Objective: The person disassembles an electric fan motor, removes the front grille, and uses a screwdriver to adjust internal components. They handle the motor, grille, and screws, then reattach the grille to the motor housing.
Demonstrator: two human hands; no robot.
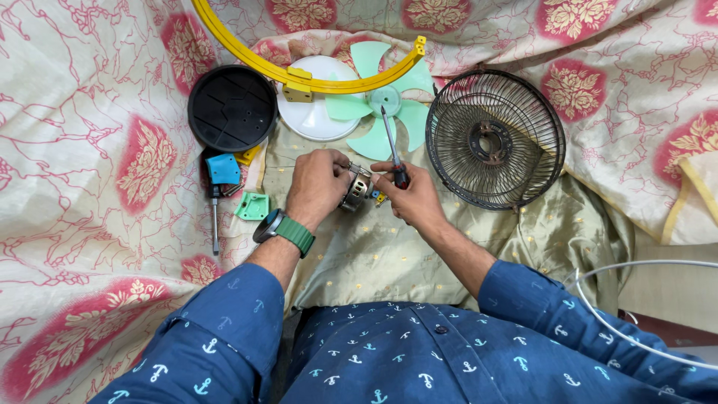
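Motor (356,191) at frame centre, small round metal-and-copper unit, over olive cloth (389,247). Left hand (318,183) fingers clenched round it, hiding its left half. Right hand (411,196) grasps screwdriver (392,147), shaft pointing up-frame; tip contact unclear.

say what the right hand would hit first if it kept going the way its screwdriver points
Probably the pale green fan blade: the right hand aims its screwdriver up and away at the blade's hub, though height is unclear.
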